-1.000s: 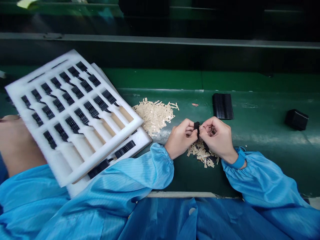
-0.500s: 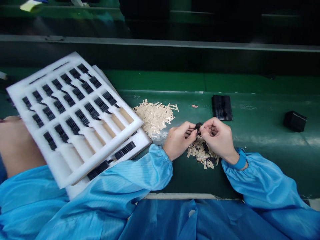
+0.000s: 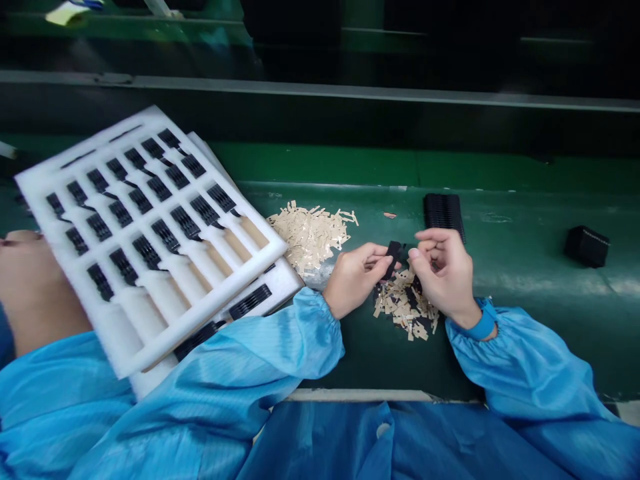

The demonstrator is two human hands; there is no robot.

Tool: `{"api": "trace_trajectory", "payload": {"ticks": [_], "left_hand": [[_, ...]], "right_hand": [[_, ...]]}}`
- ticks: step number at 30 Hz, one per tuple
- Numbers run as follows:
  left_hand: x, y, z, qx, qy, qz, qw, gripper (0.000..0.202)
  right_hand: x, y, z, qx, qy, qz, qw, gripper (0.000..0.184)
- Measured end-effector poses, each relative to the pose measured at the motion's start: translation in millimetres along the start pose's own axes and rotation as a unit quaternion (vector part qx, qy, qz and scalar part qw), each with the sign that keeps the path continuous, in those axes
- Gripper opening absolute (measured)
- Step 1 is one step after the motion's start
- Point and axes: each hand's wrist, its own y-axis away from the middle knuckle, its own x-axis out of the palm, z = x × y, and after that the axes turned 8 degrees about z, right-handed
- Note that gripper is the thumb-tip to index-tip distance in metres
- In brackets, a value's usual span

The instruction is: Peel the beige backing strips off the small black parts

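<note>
My left hand (image 3: 357,280) pinches a small black ribbed part (image 3: 393,259) between thumb and fingertips, above the belt. My right hand (image 3: 443,267) has its fingers curled and is close to that part, just apart from it. Nothing shows in its grip. Under both hands lies a small pile of tan strips mixed with black bits (image 3: 406,307). A larger heap of tan strips (image 3: 310,235) lies to the left of my hands.
A white foam tray (image 3: 150,243) with rows of black parts overlaps a second foam tray (image 3: 280,283) at left. A black ribbed stack (image 3: 444,215) and a black block (image 3: 587,246) stand on the green belt (image 3: 520,267). A bare arm (image 3: 35,293) lies at far left.
My right hand has drawn back to the right, and its fingers no longer touch the black part. The black part stays in my left hand. The lower pile shows more black bits.
</note>
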Motion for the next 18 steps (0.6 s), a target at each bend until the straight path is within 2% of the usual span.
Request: {"api": "trace_trajectory", "payload": {"ticks": [2,6,14,18], "left_hand": [[1.3,-1.8,-1.7,-0.024,0.053,0.005,0.998,0.021],[2.2,-2.3,-2.7,-0.027,0.057,0.005,0.998,0.020],[-0.5,2.2,2.3,0.034,-0.053,0.010,0.998,0.022],[-2.5,3.3,-0.8,0.044,-0.087,0.012,0.995,0.022]], "right_hand": [[-0.6,-2.6,-1.8,0.029,-0.066,0.040,0.997,0.014],[0.1,-6.0,-3.4,0.065,-0.132,0.095,0.984,0.015],[1.4,-6.2,-0.3,0.065,-0.114,0.076,0.988,0.018],[0.3,-9.5,-1.4,0.072,-0.131,0.081,0.985,0.021]]}}
